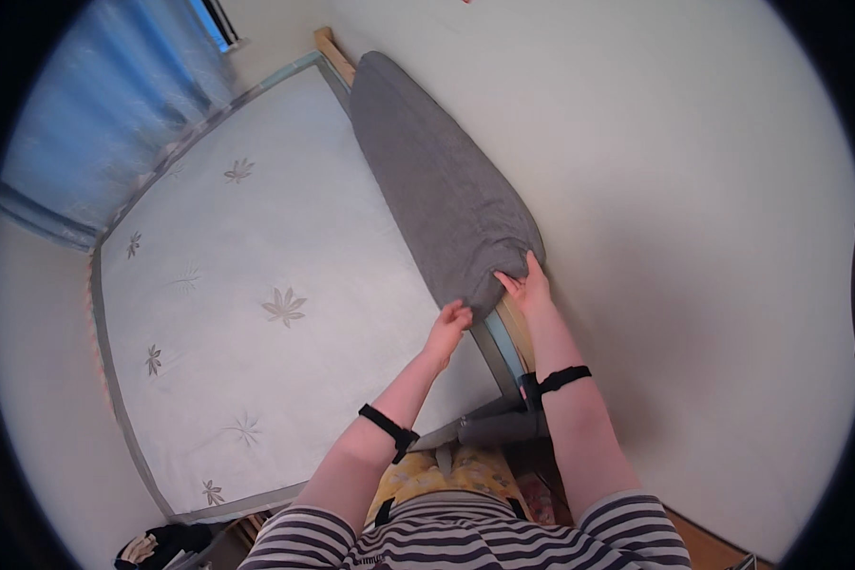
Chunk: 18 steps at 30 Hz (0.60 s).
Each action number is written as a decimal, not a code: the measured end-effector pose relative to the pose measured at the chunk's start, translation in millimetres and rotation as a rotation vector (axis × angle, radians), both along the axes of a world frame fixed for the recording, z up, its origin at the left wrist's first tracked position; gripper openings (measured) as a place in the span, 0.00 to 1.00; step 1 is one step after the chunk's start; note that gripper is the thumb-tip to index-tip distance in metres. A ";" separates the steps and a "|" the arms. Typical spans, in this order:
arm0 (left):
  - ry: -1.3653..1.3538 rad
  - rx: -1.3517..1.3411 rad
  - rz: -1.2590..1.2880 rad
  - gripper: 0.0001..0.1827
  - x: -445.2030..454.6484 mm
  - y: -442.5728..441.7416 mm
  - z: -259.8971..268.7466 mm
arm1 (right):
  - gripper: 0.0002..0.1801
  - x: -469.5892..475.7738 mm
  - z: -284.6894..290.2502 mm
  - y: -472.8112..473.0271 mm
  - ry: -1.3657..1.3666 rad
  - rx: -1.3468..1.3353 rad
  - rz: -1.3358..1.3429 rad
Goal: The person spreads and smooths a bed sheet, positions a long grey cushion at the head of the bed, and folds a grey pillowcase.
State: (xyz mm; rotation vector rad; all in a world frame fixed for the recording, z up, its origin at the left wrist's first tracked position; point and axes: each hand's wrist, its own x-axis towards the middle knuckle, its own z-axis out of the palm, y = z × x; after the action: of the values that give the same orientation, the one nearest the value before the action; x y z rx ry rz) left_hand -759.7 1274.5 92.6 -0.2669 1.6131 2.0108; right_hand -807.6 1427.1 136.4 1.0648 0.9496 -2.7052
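Note:
A long grey fabric cushion (pixel 431 171) lies along the wall side of a white mattress (pixel 256 249) printed with leaf motifs and edged in grey. Its near end is creased where both hands meet it. My right hand (pixel 527 285) grips the fabric at the near right corner, fingertips pressed into the cloth. At the near left corner, my left hand (pixel 452 331) has its fingers curled against the cushion's edge; whether cloth is pinched in them is hard to tell. Both forearms wear black straps.
A pale wall (pixel 684 214) rises right of the cushion. Wooden bed frame (pixel 516 331) shows beneath its near end. A dark grey rolled object (pixel 502 427) sits at the mattress's near corner. Blue curtains (pixel 121 107) hang at the far left. Dark items (pixel 178 538) lie at the lower left.

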 end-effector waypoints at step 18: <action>-0.264 -0.253 0.302 0.26 -14.8 -102.5 -96.7 | 0.30 -58.7 -72.6 -76.8 -0.352 0.169 0.345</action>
State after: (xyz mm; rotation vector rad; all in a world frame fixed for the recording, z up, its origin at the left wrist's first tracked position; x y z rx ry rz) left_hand -774.5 1172.0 -4.1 -0.8793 1.7314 1.8784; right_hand -866.3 1350.3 63.8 1.2209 1.1801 -2.1069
